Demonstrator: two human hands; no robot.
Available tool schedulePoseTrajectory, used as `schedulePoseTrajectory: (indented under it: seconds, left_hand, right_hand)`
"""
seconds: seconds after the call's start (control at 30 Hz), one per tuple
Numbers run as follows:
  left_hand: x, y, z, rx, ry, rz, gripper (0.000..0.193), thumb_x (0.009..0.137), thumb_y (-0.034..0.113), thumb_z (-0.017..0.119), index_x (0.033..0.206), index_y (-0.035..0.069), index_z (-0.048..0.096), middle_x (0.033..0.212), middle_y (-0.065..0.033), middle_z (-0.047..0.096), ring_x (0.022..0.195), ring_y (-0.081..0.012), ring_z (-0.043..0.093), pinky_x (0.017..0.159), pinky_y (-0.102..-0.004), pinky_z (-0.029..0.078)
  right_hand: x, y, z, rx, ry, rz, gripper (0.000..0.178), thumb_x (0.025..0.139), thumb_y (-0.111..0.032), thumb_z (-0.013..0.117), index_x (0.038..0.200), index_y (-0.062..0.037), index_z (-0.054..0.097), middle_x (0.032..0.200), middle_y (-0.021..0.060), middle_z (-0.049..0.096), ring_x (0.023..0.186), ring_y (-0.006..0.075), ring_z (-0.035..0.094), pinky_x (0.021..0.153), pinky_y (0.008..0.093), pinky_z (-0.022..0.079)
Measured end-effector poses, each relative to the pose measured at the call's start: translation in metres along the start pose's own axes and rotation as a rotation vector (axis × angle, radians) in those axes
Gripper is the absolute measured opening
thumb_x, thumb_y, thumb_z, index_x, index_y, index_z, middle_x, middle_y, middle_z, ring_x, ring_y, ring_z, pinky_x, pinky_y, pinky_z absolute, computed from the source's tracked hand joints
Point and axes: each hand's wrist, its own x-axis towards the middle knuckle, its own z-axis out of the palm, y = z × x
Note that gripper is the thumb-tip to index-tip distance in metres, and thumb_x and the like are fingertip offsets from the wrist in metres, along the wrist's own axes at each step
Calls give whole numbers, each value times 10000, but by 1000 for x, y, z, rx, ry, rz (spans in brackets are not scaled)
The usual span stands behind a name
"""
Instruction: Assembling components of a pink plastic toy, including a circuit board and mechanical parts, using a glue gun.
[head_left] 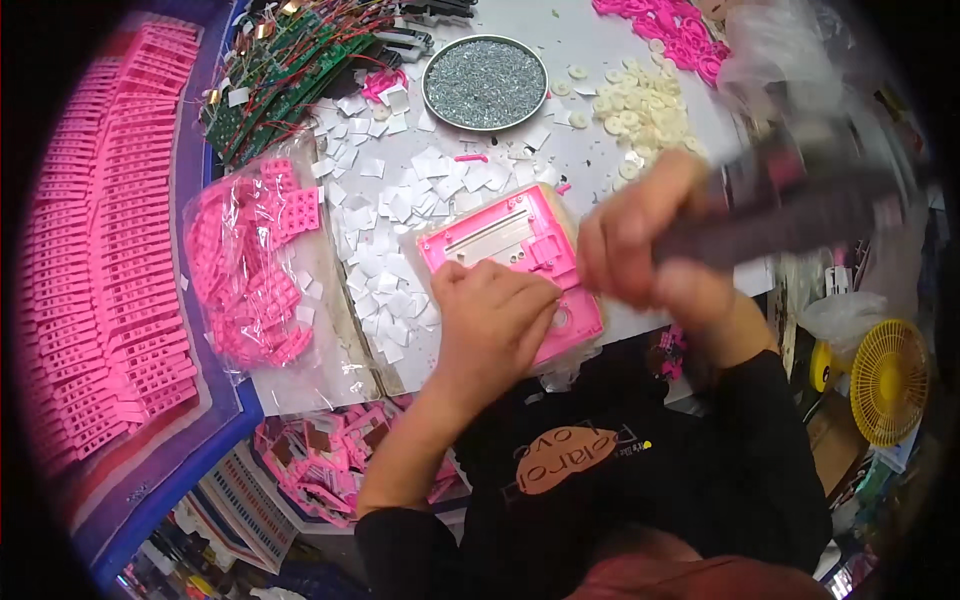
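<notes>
A pink plastic casing (560, 312) lies tilted on a pale pad in front of me, its inner side up, with a slotted light panel set into it. My left hand (497, 312) presses on the casing's near left part with bent fingers; whatever is beneath the fingertips is hidden. Just right of the casing, my right hand (650, 240) is wrapped round a long dark power tool (770, 225). Motion smears the tool, and its tip cannot be made out.
Small white squares (385, 285) are strewn left of the casing. Beyond stands a round tin (427, 85) of tiny metal pieces; cream discs (640, 110) lie to its right. Green circuit boards (300, 85), bagged pink parts (250, 260) and stacked pink strips (120, 240) fill the left.
</notes>
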Motion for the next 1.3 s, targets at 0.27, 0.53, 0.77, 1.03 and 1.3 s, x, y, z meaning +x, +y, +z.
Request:
schedulePoseTrajectory:
  seconds: [0.27,0.53,0.77,1.03,1.3]
  left_hand:
    - [-16,5,8,-85,159,-71,145,754,114,786,859,146,693,824,32,662,780,-176,589,855,-400,319]
    - [-16,14,9,173,84,-92,266,767,215,775,993,117,675,1020,1,646,1003,-223,579,936,-452,334]
    - [-16,-17,11,190,-57,205,200,777,207,747,939,99,700,1017,1,650,1029,-197,595,979,-505,357]
    - [-21,-11,16,218,5,145,57,793,160,705,822,111,699,866,11,624,937,-176,603,968,-511,364]
    - [-22,-14,12,120,7,95,136,765,160,714,893,114,719,883,8,634,880,-214,591,906,-473,392]
  right_hand:
    - [-9,-9,20,39,-140,77,251,862,-153,757,1009,-107,558,584,7,542,516,176,532,538,336,460]
    - [-22,4,21,59,-35,96,241,896,-106,696,1040,-78,505,649,50,522,566,176,510,548,334,444]
    - [-30,29,8,-262,-94,77,263,906,-104,684,1044,-71,463,744,70,530,660,177,527,600,326,447]
    - [-25,37,15,-542,-239,20,158,847,-11,671,865,-44,517,657,104,565,595,223,584,556,351,484]
    - [-17,49,6,-59,-120,279,310,869,-205,746,1007,-50,515,709,46,563,612,159,545,542,320,453]
